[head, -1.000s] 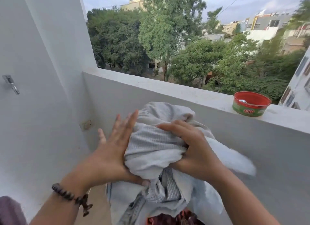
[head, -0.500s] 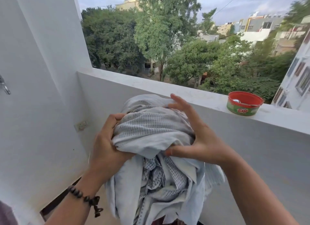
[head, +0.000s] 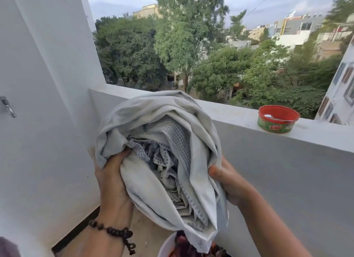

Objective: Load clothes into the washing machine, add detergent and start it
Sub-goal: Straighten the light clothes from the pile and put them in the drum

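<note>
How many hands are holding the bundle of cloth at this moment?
2. The left hand grips the bundle on its left side, and the right hand pinches its right edge. The fingers behind the cloth are hidden.

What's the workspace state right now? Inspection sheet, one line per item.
Surface: balcony ledge, white, bare apart from one tub.
Job's things: bundle of pale cloths held up in front of the ledge; white basket of dark clothes partly in view below it. Washing machine and detergent: nothing seen.
Clutter: red and green Exo tub on the ledge, open, metal object inside.
Grips: left hand holds the bundle's left side; right hand holds its right edge.
Cables: one overhead wire against the sky.
Surroundings: white wall with a tap at left; trees and buildings beyond.
</note>
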{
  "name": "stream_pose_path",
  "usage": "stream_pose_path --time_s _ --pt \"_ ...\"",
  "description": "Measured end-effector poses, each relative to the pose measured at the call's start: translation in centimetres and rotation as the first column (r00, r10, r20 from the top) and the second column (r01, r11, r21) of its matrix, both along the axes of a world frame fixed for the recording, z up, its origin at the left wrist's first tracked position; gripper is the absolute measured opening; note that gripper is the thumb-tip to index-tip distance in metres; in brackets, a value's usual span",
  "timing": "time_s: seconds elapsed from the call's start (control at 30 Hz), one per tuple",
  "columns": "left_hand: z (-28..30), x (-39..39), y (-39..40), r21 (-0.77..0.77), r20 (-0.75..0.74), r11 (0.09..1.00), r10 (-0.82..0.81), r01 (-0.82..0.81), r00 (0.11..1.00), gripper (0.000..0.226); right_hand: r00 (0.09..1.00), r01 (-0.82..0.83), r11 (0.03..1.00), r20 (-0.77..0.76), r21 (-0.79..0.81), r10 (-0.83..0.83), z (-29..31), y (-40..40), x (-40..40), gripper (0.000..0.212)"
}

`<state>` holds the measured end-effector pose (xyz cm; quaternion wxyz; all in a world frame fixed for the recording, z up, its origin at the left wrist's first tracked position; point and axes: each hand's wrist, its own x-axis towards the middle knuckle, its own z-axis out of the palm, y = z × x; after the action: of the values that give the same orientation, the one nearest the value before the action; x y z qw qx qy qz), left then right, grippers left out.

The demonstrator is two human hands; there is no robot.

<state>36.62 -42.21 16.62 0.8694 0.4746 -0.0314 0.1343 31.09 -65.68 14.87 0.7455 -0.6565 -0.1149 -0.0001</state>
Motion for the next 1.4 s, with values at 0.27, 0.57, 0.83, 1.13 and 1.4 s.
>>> stream_pose_path --time_s 0.27,0.57,0.83,1.13,1.4 --pt "-0.3 -1.4 -2.3 -0.093 0.028 0.994 -0.053 0.056 0.998 0.063 0.989 0.14 0.979 0.03 0.146 -0.146 1.5 0.9 0.2 0.091" --pt "-0.1 -4.5 -1.3 -0.057 0.003 0.958 -0.282 0.282 0.959 0.04 0.956 0.242 0.915 0.084 0.324 -0.282 2.2 0.6 -0.2 0.073" --pt "1.2 -3.6 3.5 0.169 0.166 0.935 -0.338 0.311 0.926 0.129 0.952 0.226 0.927 0.132 0.301 -0.275 3.2 -0.6 -1.1 0.065" --pt "4.2 -2.6 3.0 0.882 0.041 0.411 -0.554 0.231 0.832 0.133 0.95 0.188 0.96 0.287 -0.206 -0.125 5.4 -1.8 -2.2 0.076" --pt "2.1 -4.6 -2.8 0.639 0.309 0.764 -0.146 -0.091 0.94 0.048 0.968 0.039 0.993 0.249 -0.11 -0.01 5.4 -4.0 -0.7 0.082"
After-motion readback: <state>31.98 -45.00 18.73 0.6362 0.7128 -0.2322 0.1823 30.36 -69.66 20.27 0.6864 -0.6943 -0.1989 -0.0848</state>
